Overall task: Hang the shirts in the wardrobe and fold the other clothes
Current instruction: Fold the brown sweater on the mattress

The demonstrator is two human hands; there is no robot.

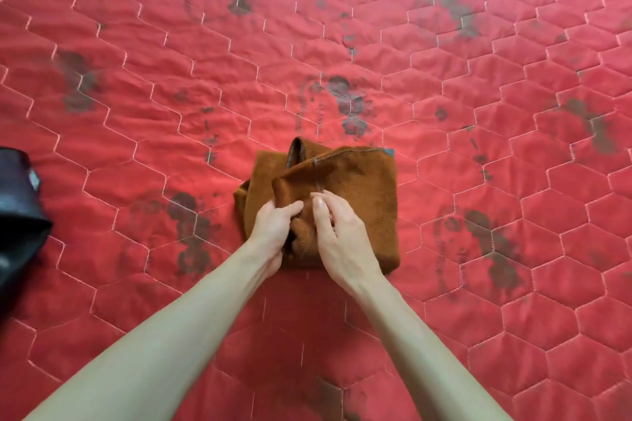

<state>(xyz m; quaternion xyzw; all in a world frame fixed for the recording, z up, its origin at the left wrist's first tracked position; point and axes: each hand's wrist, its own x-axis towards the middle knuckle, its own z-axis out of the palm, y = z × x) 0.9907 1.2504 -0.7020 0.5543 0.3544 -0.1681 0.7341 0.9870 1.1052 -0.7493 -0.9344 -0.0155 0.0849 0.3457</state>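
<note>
A brown fleecy garment point(359, 188) lies folded into a small, roughly square bundle on the red quilted bedspread point(171, 79), in the middle of the view. My left hand point(273, 229) grips a bunched fold at the bundle's near left part, thumb over the cloth. My right hand point(342, 232) sits just to its right, on top of the bundle, with its fingers bent down onto the fabric and the thumb pointing away. A dark lining shows at the bundle's far edge.
A black garment or bag point(17, 215) lies at the left edge of the bed. The bedspread has a hexagon stitch pattern with dark flower prints and stretches all round the bundle.
</note>
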